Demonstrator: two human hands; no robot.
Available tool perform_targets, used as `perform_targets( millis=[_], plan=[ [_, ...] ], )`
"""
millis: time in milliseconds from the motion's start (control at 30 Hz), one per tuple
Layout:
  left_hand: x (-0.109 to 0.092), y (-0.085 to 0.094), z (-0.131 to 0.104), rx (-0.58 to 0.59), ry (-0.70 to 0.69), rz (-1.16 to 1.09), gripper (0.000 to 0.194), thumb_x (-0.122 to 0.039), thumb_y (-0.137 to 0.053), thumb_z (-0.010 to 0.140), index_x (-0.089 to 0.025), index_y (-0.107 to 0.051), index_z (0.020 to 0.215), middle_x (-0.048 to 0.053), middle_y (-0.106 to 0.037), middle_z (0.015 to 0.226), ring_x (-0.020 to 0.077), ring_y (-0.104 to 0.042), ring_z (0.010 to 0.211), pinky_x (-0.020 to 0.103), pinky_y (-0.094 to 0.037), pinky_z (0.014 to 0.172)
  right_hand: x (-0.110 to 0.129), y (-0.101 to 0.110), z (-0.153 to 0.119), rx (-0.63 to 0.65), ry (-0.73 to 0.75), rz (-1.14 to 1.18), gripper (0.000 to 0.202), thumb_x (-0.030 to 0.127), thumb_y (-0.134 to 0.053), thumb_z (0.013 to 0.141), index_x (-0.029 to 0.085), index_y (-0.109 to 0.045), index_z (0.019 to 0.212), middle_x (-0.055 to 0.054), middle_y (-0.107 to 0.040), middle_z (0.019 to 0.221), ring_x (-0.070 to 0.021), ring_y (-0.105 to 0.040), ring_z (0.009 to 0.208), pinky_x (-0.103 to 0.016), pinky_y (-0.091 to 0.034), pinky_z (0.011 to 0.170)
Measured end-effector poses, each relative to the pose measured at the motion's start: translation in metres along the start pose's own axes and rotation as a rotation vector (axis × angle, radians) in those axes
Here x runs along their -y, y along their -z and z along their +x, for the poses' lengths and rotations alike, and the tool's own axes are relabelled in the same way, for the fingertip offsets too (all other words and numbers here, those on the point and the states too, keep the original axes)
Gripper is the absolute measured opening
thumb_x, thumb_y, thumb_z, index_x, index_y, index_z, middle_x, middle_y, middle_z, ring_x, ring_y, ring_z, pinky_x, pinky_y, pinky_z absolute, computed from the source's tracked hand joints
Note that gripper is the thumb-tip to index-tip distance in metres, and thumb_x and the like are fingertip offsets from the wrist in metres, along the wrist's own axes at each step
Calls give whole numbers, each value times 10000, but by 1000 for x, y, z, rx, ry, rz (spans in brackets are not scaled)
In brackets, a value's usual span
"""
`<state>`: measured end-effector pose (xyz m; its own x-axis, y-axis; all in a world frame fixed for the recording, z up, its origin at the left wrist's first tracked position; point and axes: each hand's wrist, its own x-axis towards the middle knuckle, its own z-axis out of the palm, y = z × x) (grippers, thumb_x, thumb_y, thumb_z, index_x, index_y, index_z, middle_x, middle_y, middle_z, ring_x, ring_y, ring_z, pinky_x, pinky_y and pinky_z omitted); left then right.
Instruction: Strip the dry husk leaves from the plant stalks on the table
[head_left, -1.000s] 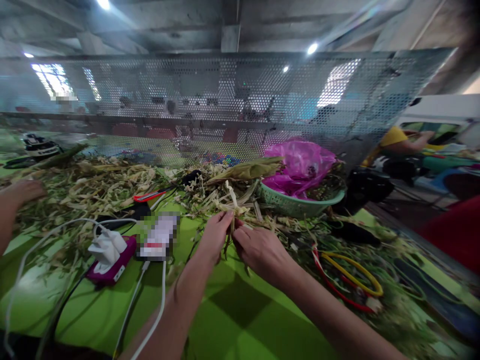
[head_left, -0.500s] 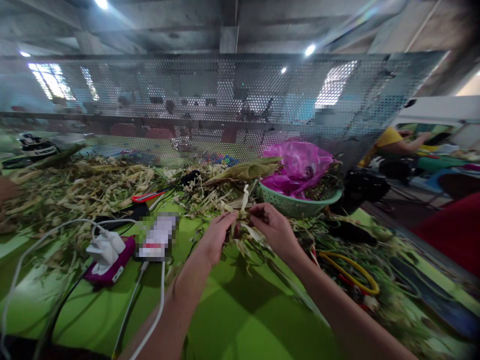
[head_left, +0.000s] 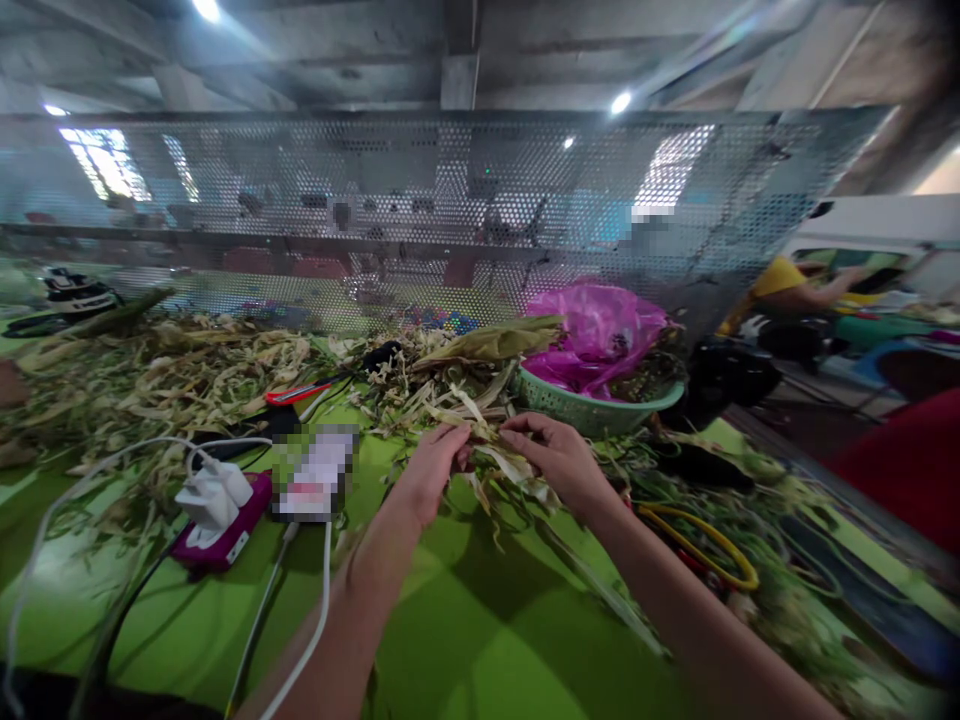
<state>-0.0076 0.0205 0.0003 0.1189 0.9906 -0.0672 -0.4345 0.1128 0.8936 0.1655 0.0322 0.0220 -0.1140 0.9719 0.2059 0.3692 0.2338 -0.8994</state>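
Note:
Pale, dry strips that look like corn husk [head_left: 517, 465] are pinched between my two hands above the green table [head_left: 480, 620]. My left hand [head_left: 431, 475] closes its fingers on the bundle's left side. On the other side, my right hand [head_left: 559, 462] grips it with thumb and fingertips. Loose strip ends hang down below the fingers, and one long pale leaf [head_left: 604, 580] trails toward the lower right. Just beyond my hands lies a heap of dried husks [head_left: 480, 385]. My fingers hide part of the bundle.
A green basket [head_left: 600, 408] with a purple plastic bag [head_left: 592, 335] stands behind my right hand. To the left lie a phone [head_left: 313, 475], a power strip [head_left: 240, 530], cables and a red cutter [head_left: 300, 392]. Yellow-handled pliers [head_left: 705, 540] lie right. A perforated screen [head_left: 420, 200] rises behind.
The upright pale strip end between my hands now leans to the left. My right hand's fingers have straightened a little and moved slightly; both hands stay in the same place.

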Motion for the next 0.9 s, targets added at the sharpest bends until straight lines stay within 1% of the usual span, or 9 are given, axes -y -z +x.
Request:
perform_targets(
  millis=[100, 200, 300, 400, 467, 567, 700, 833, 900],
  plan=[
    [1, -3, -2, 56, 4, 98, 195, -369, -689, 718, -180, -644, 714, -19, -526, 588, 120, -453, 582, 254, -377, 601, 3, -2, -2, 70, -66, 152, 326, 486, -628, 768, 165, -682, 790, -12, -641, 709, -132, -528, 601, -236, -389, 535],
    [0, -7, -5, 119, 36, 153, 223, -395, -688, 719, -180, -637, 688, -13, -530, 595, 122, -439, 580, 256, -362, 595, 5, -5, -3, 154, -163, 371, 331, 487, -675, 719, 161, -649, 773, 3, -613, 652, -103, -480, 520, -222, -343, 477],
    [-1, -10, -7, 164, 1, 163, 237, -408, -713, 704, -184, -670, 768, 1, -589, 667, 131, -477, 631, 252, -377, 632, 5, -7, -3, 106, -199, 479, 309, 411, -753, 632, 167, -624, 770, 40, -557, 581, -78, -426, 467, -214, -311, 452],
    [1, -9, -5, 205, -49, 234, 275, -407, -715, 710, -182, -695, 866, 17, -645, 768, 138, -512, 687, 252, -392, 676, 6, -9, -4, 71, -194, 501, 284, 372, -755, 624, 166, -596, 737, 64, -496, 535, -62, -366, 445, -208, -275, 440],
    [2, -7, -3, 205, -52, 286, 267, -404, -706, 721, -175, -699, 856, 17, -651, 764, 134, -513, 676, 252, -398, 683, 7, -10, -5, 49, -165, 490, 276, 382, -734, 649, 166, -577, 720, 68, -472, 533, -58, -338, 449, -207, -260, 441],
    [3, -5, -1, 241, -23, 263, 240, -383, -704, 720, -167, -703, 824, 23, -655, 741, 134, -524, 659, 253, -412, 677, 6, -13, -6, 2, -110, 453, 272, 397, -700, 683, 169, -556, 715, 76, -430, 535, -61, -310, 464, -209, -248, 449],
    [1, -4, 1, 294, -40, 273, 213, -336, -675, 740, -169, -721, 863, 39, -686, 778, 156, -563, 703, 263, -432, 713, 3, -11, -4, -30, -81, 319, 247, 401, -652, 725, 174, -555, 730, 71, -408, 548, -77, -308, 484, -220, -250, 459],
    [4, 0, 4, 258, -184, 449, 169, -302, -647, 753, -188, -730, 847, 35, -700, 811, 192, -592, 812, 271, -432, 803, 6, -4, -4, -167, 121, 88, 212, 364, -642, 765, 173, -581, 832, 25, -516, 691, -106, -422, 586, -237, -350, 550],
    [6, 1, 5, 240, -224, 566, 164, -301, -646, 746, -195, -724, 844, 30, -699, 818, 206, -588, 838, 278, -437, 804, 10, -2, -5, -167, 227, -20, 190, 338, -642, 782, 175, -606, 873, 0, -553, 759, -126, -478, 652, -247, -383, 599]
  ],
)
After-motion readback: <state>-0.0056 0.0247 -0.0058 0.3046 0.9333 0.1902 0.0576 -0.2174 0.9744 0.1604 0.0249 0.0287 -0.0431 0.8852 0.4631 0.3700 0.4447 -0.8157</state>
